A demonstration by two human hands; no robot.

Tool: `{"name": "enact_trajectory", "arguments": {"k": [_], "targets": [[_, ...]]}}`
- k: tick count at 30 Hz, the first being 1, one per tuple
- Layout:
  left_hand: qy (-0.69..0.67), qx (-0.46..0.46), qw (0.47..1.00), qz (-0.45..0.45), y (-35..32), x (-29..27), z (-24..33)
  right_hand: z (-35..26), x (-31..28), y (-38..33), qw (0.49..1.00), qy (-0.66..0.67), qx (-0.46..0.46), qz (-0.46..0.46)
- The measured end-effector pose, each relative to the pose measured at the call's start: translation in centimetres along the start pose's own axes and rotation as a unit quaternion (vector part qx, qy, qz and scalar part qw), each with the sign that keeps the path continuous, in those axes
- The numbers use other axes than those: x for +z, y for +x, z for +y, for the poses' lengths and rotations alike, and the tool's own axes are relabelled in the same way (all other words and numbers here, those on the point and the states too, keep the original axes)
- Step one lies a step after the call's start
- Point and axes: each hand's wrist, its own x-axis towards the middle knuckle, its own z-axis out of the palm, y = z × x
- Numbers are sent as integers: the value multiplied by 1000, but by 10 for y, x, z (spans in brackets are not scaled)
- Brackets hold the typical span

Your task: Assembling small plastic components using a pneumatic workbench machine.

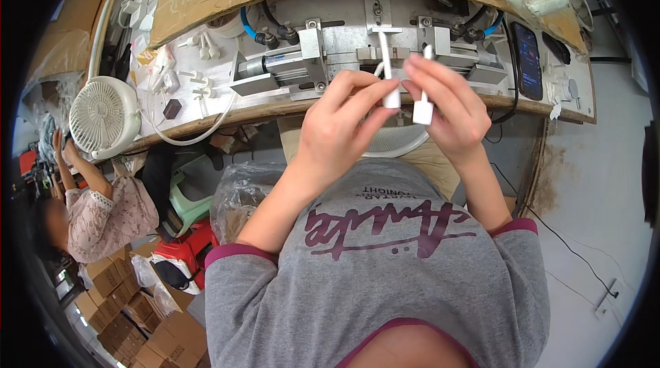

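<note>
Two at once: gripping a white tube (391, 98) in the left hand (333, 127) and a square-ended white stick (423, 113) in the right hand (455, 110), just apart over the near edge of the workbench (258, 113), before a metal clamp (313, 58).

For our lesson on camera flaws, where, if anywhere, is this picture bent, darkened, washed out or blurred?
Head view: the corners fall black; the table edge bows; the white piece in the right hand is bright, showing little detail; that hand's fingertips look slightly soft.
</note>
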Motion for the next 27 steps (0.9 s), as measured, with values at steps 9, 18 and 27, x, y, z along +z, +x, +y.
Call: {"name": "enact_trajectory", "arguments": {"k": [9, 18, 27], "targets": [[319, 62, 944, -65, 0, 16, -30, -8, -13, 7, 994, 57, 96, 7], [287, 76, 949, -108, 11, 2, -32, -15, -7, -7, 986, 54, 151, -50], [318, 227, 902, 187, 126, -52, -42, -16, 19, -24, 979, -117, 68, -153]]}}
